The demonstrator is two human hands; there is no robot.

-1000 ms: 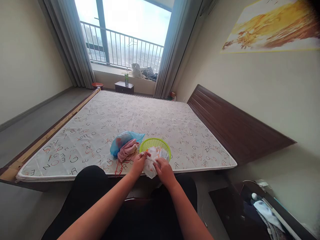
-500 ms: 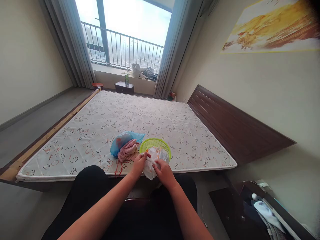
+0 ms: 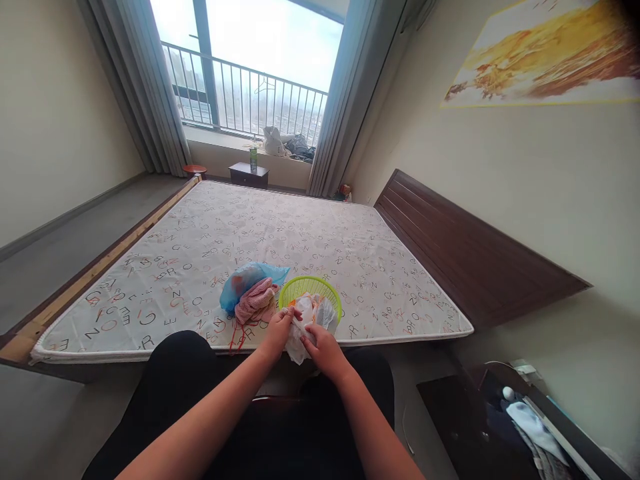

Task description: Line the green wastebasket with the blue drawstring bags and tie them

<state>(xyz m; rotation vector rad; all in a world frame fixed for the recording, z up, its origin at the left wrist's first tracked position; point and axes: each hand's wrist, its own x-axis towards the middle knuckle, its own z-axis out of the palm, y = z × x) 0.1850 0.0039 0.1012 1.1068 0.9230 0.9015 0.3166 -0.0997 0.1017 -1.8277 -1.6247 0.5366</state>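
Observation:
A crumpled white plastic bag (image 3: 299,348) hangs between my two hands at the mattress's near edge. My left hand (image 3: 281,328) pinches its upper left part, and my right hand (image 3: 323,345) grips it from the right, fingers closed. Just behind them stands a lime-green plastic basket (image 3: 310,285), with more whitish plastic and some orange bits showing inside. Whether that plastic belongs to the same bag, I cannot tell. Left of the basket lies a pink cloth (image 3: 256,301) with red strings, against a blue plastic bag (image 3: 240,280).
The bare mattress (image 3: 280,227) with printed letters stretches ahead, bordered by a wooden side rail (image 3: 125,243) and a dark headboard (image 3: 465,247). A dark nightstand (image 3: 460,427) with clothes is at lower right. By the window are a small cabinet (image 3: 249,177) and a red stool (image 3: 195,170).
My right hand has shifted slightly left and down, closer to my left hand. The white plastic bag's shape has changed between them; the basket, cloth and blue bag stay in place.

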